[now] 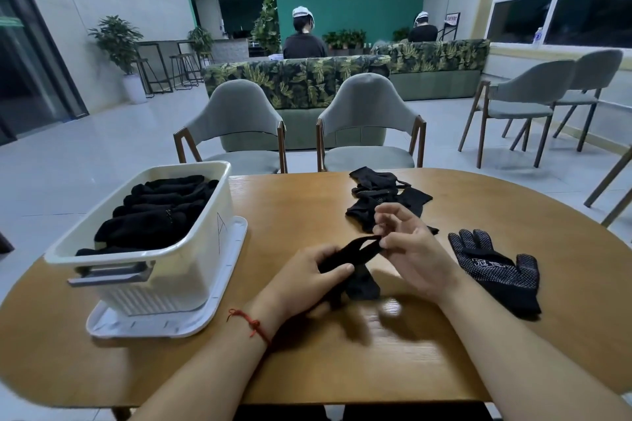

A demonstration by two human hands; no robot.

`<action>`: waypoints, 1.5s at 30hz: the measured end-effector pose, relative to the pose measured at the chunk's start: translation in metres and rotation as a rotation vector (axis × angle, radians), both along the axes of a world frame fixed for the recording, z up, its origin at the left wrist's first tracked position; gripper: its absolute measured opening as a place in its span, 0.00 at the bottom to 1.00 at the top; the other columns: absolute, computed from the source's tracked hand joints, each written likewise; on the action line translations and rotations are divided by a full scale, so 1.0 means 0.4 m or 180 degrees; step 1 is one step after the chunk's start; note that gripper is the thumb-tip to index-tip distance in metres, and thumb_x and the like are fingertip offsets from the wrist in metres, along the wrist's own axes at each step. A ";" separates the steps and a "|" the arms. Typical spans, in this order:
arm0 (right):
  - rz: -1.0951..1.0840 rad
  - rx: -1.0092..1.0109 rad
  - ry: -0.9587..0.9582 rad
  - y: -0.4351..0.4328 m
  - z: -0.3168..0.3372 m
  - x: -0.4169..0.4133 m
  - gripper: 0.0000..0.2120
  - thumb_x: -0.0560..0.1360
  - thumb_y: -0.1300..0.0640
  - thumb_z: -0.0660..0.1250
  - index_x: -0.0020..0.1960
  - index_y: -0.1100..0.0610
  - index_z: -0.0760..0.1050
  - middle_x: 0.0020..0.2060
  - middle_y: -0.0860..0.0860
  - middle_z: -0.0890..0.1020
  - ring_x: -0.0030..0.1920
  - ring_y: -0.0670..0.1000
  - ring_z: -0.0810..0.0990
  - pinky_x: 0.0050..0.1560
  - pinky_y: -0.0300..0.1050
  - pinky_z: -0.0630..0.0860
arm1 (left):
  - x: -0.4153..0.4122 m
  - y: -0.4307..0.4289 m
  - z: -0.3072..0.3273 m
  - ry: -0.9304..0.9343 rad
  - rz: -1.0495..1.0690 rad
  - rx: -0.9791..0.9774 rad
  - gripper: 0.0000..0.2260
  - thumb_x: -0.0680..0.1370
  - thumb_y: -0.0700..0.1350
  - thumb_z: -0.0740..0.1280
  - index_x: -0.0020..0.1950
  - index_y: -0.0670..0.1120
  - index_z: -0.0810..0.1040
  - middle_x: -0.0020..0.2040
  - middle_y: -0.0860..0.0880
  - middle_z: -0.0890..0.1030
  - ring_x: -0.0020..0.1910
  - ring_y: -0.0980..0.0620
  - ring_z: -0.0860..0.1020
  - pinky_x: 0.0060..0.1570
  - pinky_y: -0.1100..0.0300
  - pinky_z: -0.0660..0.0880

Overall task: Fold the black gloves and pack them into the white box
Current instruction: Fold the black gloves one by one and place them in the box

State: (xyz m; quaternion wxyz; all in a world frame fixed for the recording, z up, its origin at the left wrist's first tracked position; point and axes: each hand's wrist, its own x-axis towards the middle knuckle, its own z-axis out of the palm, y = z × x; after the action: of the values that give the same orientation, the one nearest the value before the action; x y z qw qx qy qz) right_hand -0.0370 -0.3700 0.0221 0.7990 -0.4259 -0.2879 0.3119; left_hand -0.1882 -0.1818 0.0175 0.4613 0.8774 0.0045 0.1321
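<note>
A black glove [355, 263] is held just above the wooden table [342, 369] between both hands. My left hand [304, 280] grips its lower part, thumb on top. My right hand [410, 249] pinches its upper end between thumb and fingertips. The white box [191, 249] stands at the left on its lid [225, 287], filled with several folded black gloves [154, 215]. One dotted black glove [496, 267] lies flat, palm up, to the right of my right hand. A loose pile of black gloves [379, 198] lies beyond my hands.
Two grey chairs [369, 126] stand at the table's far edge, more chairs [533, 102] at the right. Two people sit behind leaf-patterned sofas [301, 79] at the back. The table's round edge curves close on both sides.
</note>
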 end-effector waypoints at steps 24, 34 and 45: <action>-0.2775 -0.4732 -0.3456 -0.065 -0.050 0.078 0.12 0.82 0.47 0.62 0.62 0.45 0.80 0.59 0.47 0.81 0.64 0.55 0.75 0.64 0.55 0.71 | -0.020 0.095 -0.038 -0.0166 0.1386 -0.0632 0.16 0.75 0.56 0.78 0.60 0.61 0.78 0.47 0.52 0.86 0.50 0.55 0.85 0.53 0.51 0.84; -0.2390 -0.1496 -0.0383 -0.051 -0.020 0.088 0.09 0.87 0.50 0.60 0.59 0.54 0.76 0.53 0.53 0.87 0.46 0.54 0.90 0.55 0.59 0.86 | -0.040 0.105 -0.010 -0.0045 0.1437 -0.2026 0.17 0.81 0.34 0.70 0.66 0.48 0.77 0.64 0.41 0.82 0.56 0.47 0.83 0.42 0.59 0.81; -0.1196 0.0765 0.1149 -0.090 0.027 0.059 0.07 0.77 0.63 0.59 0.49 0.56 0.75 0.57 0.61 0.82 0.67 0.67 0.81 0.68 0.69 0.77 | -0.072 0.118 -0.048 -0.0272 0.1796 0.1500 0.19 0.72 0.36 0.68 0.58 0.55 0.80 0.63 0.59 0.75 0.65 0.55 0.70 0.68 0.56 0.70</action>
State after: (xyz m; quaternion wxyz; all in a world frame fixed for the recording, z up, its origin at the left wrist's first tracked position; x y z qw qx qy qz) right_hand -0.0135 -0.4059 0.0328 0.9259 -0.3117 -0.0919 0.1927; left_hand -0.2168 -0.1346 -0.0017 0.1918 0.9174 0.1964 0.2880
